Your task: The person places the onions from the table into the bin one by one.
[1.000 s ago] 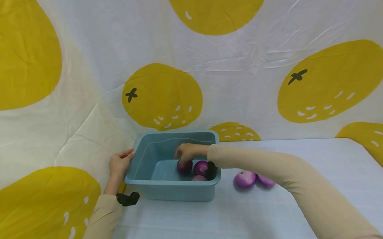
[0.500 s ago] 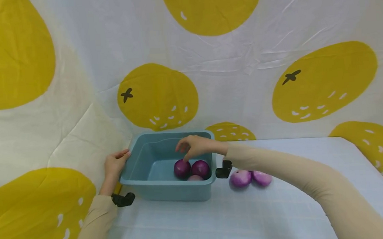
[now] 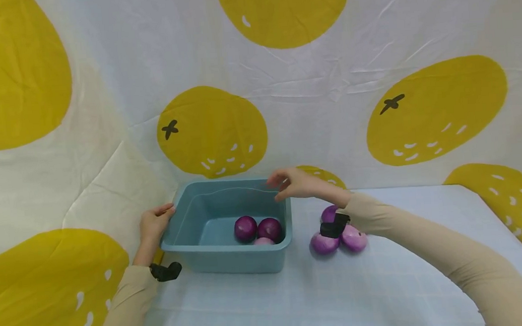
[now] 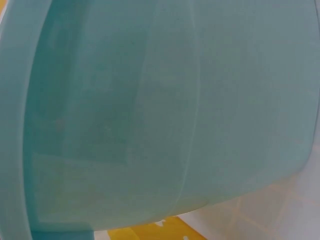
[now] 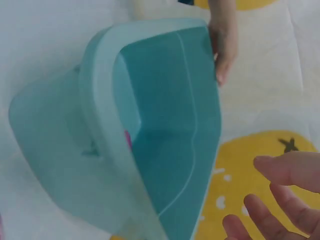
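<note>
A blue-green plastic basin [image 3: 222, 261] stands on the table, with several purple onions inside: a dark onion [image 3: 245, 228], a second dark one [image 3: 270, 229] beside it, and a paler onion [image 3: 264, 241] partly hidden by the front wall. My left hand [image 3: 153, 226] grips the basin's left rim; only the outer wall [image 4: 150, 110] fills the left wrist view. Over the basin's back right corner hovers my right hand [image 3: 301, 183], holding nothing. In the right wrist view its fingers [image 5: 292, 172] are spread apart and loosely bent.
Right of the basin, a cluster of purple onions lies on the table: a front-left onion [image 3: 325, 244], a front-right onion [image 3: 353, 239] and a rear onion [image 3: 329, 215], partly covered by the black wrist camera [image 3: 335, 226]. A patterned cloth [image 3: 312, 109] rises behind.
My right hand has let go of the dark onion in the basin and moved up and right toward the right rim. The left hand keeps its grip on the rim.
</note>
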Motion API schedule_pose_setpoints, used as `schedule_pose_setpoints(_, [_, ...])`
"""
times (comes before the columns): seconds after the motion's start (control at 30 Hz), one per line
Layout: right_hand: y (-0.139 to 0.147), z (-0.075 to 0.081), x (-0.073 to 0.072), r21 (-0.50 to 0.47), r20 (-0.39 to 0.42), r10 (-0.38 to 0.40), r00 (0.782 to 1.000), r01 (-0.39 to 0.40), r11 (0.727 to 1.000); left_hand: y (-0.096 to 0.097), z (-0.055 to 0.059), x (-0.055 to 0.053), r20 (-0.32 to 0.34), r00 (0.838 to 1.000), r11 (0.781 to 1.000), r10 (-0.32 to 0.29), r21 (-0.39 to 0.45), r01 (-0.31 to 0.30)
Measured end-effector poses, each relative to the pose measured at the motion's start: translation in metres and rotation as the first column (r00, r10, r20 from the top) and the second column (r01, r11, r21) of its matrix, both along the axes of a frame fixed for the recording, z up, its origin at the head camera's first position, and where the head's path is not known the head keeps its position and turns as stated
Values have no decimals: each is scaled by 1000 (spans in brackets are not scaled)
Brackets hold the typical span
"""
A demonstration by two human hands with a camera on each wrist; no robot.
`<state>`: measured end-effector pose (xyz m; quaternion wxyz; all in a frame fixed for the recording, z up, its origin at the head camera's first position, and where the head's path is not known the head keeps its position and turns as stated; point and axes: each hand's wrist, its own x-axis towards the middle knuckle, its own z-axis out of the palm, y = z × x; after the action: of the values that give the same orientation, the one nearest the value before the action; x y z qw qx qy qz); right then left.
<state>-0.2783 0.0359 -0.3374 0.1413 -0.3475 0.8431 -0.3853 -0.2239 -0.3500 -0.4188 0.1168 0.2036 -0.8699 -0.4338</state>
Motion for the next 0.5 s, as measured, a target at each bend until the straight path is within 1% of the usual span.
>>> schedule_pose_setpoints(0.1, [15, -3, -3, 2, -5, -54, 999, 54, 999, 0, 0, 0, -8, 1000, 1000, -6, -7, 6])
schedule_pose_setpoints(0.23, [33, -10, -4, 0, 24, -131, 991, 131, 991, 0, 0, 0, -8, 1000, 1000, -9, -3, 9])
schedule_pose_setpoints(0.37, [48, -21, -2, 2, 37, -150, 988, 150, 989, 1, 1, 1, 5, 1000, 1000, -3, 12, 3])
schedule_pose_setpoints(0.47, [57, -33, 0, 64, 43, -175, 984, 172, 983, 1, 3, 1, 15, 1000, 1000, -1, 22, 1])
schedule_pose_setpoints(0.5, [60, -37, 1, 92, 56, -185, 981, 179, 980, 1, 3, 1, 17, 1000, 1000, -1, 23, 1])
